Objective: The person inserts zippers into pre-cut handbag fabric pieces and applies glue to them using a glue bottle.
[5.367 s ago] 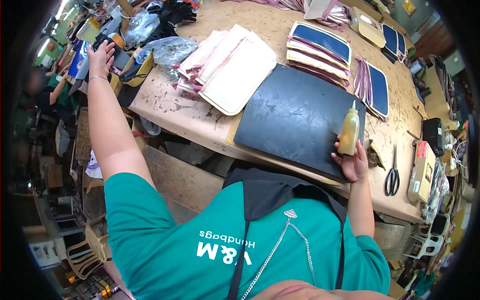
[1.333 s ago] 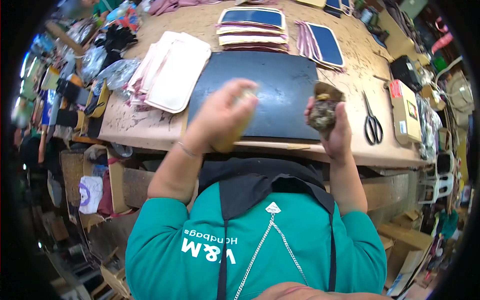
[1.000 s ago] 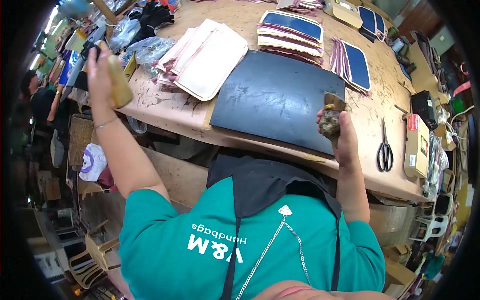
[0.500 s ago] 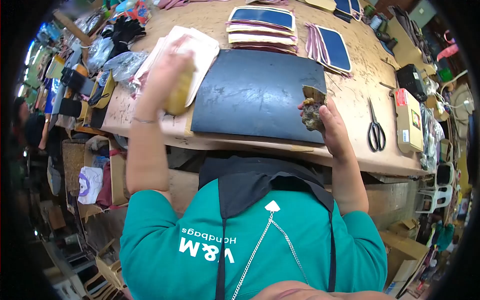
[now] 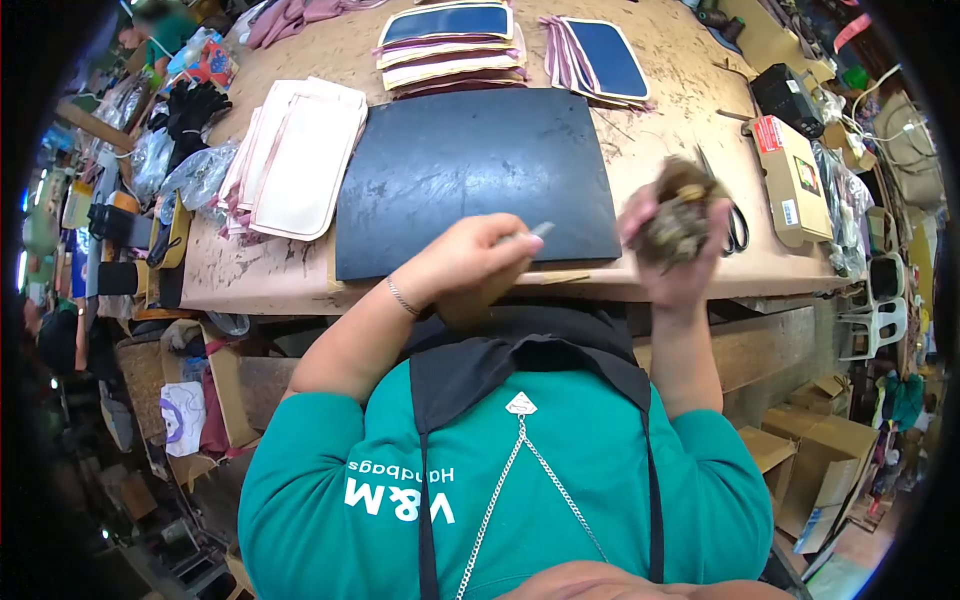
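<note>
My left hand (image 5: 485, 250) is closed over the front edge of the black board (image 5: 480, 170). A small greyish tip (image 5: 543, 231) shows at its fingers, and a dim yellowish shape lies under the hand; what it grips is unclear. To the right of the board, my right hand (image 5: 690, 275) is wrapped round a rough brown-grey lump (image 5: 680, 215), blurred by motion. Pale panels with pink edges (image 5: 305, 160) lie stacked left of the board. Behind it are stacked dark blue panels with cream borders (image 5: 447, 24), and more blue panels (image 5: 608, 60) stand to their right.
Scissors (image 5: 738, 228) lie partly hidden behind my right hand. A cardboard box (image 5: 790, 190) and a black box (image 5: 788, 98) are at the table's right side. Black gloves (image 5: 190, 115) and clear plastic bags (image 5: 205, 180) sit at the left. The table's front edge (image 5: 250, 297) runs before me.
My left hand has moved from above the pale panels to the board's front edge. The lump in my right hand has shifted right, off the board. The view has also shifted.
</note>
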A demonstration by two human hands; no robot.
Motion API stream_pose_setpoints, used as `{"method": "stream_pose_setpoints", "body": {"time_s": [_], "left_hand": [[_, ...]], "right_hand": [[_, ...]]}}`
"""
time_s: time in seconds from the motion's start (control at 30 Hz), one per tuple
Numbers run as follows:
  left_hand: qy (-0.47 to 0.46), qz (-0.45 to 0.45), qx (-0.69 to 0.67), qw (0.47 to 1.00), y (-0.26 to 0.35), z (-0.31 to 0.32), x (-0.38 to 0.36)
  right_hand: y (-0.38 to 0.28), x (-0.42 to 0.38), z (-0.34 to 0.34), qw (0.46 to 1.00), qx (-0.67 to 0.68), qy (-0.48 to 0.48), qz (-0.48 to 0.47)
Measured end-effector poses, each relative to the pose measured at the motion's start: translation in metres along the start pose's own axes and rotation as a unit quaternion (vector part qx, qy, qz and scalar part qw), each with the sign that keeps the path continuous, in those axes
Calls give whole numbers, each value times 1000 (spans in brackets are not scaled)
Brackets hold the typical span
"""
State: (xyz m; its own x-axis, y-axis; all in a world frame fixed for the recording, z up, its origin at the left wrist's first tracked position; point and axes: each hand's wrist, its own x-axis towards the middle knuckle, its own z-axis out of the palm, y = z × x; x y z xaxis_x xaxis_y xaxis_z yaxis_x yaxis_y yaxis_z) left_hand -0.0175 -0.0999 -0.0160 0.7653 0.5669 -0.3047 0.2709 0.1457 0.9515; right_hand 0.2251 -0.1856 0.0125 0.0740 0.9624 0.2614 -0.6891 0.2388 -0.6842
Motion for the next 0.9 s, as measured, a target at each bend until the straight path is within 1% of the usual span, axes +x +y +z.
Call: {"method": "stream_pose_setpoints", "body": {"time_s": [0.03,0.07,0.13,0.17,0.2,0.27,0.3,0.33,0.37,0.4,0.43,0.47,0.53,0.57,0.6,0.67,0.7,0.73,0.8,0.83,0.9], "left_hand": [[29,0,42,999,-5,-6,-5],[56,1,86,995,-5,-10,-9],[0,10,57,998,4,-9,-17],[-27,14,40,999,9,-7,-21],[-45,27,27,998,14,-2,-22],[-74,53,2,996,23,11,-18],[-56,44,37,997,17,10,-11],[-60,45,21,997,16,7,-11],[-64,47,4,997,16,4,-12],[-69,47,-12,996,16,1,-15],[-18,12,2,1000,17,-2,-18],[31,26,-7,999,10,-9,-16],[134,63,-24,989,-15,-29,-6],[123,91,-100,983,-7,-35,-9],[153,146,-100,972,2,-37,-10],[211,255,-103,938,16,-37,-8],[219,272,-83,933,22,-40,-7],[218,284,-62,931,22,-42,-4],[214,308,-20,927,21,-45,1],[223,274,9,935,25,-45,-4],[213,258,10,942,23,-46,-5]], "right_hand": [[-11,6,-5,996,-60,28,-58],[-20,10,-10,993,-69,53,-81],[-22,20,-20,989,-96,86,-70],[-12,24,-22,987,-138,73,-47],[3,22,-18,979,-181,98,-16],[49,16,-14,973,-215,84,25],[58,9,-5,980,-188,32,55],[63,2,2,983,-160,-21,86],[62,3,7,988,-145,-24,53],[56,6,7,992,-111,-38,44],[47,10,1,995,-75,-52,34],[37,12,-4,997,-40,-65,24],[17,14,-12,999,-41,12,0],[11,15,-18,991,-113,68,-13],[5,17,-23,978,-190,85,-25],[-1,25,-44,957,-268,112,19],[0,28,-51,953,-261,150,7],[-1,32,-67,943,-288,169,2],[2,40,-117,921,-315,229,-12],[4,41,-133,898,-369,236,-29],[8,44,-155,844,-471,247,-64]]}}
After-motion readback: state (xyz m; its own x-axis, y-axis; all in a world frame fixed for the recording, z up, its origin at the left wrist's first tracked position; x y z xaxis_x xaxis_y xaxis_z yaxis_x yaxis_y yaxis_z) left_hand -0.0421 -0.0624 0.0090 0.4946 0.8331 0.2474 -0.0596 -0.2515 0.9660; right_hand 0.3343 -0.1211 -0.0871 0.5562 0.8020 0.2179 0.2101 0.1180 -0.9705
